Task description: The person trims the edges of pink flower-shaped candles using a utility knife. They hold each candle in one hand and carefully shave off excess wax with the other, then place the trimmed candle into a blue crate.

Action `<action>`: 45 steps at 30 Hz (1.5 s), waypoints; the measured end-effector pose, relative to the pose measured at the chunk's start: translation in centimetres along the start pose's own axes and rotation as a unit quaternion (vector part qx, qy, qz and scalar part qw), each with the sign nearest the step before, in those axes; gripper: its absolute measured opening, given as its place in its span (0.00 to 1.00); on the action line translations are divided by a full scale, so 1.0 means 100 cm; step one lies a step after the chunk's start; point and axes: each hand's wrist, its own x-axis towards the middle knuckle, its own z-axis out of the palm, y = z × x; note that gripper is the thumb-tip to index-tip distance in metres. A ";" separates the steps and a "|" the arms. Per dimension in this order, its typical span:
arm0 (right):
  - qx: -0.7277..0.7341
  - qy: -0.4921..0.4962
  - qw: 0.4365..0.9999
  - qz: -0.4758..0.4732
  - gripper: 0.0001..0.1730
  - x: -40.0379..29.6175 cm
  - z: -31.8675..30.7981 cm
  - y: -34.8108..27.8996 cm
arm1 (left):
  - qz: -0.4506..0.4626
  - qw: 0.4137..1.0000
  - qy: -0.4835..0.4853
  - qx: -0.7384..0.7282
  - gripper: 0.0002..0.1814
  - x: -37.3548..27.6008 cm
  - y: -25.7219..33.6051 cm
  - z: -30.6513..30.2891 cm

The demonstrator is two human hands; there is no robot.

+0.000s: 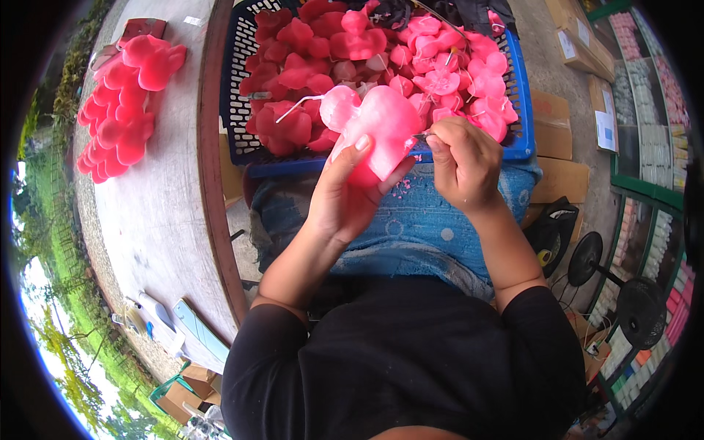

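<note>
A pink wax candle [385, 118] with a rounded, figure-like shape lies tilted in my left hand [344, 192], the thumb across its face and fingers beneath. Its white wick [297, 105] sticks out to the left. In my right hand [467, 159] is a small metal blade [421, 136], pinched between thumb and fingers; its handle is hidden by them. The blade's tip meets or nearly meets the candle's right edge, where the wax looks roughened. Pink shavings [402, 188] are scattered below on a blue patterned cloth [423, 220].
Beyond my hands, a blue plastic basket [520, 110] is heaped with pink wax pieces [297, 71]. Finished-looking pink candles [124, 115] stand in rows on the long table [159, 220] at left, near a phone [201, 327]. Cardboard boxes [561, 179] and a black fan [641, 312] are at right.
</note>
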 end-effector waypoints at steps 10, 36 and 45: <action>0.030 -0.070 0.997 0.030 0.05 0.005 -0.008 -0.002 | 0.013 1.000 -0.004 0.001 0.29 0.001 -0.004 -0.002; -0.081 -0.134 0.967 0.200 0.13 0.004 0.018 0.034 | 0.037 0.992 0.064 -0.104 0.26 0.044 -0.014 -0.037; -0.083 -0.137 0.987 0.017 0.06 0.001 0.017 0.019 | 0.018 0.998 0.031 -0.043 0.25 0.033 -0.010 -0.030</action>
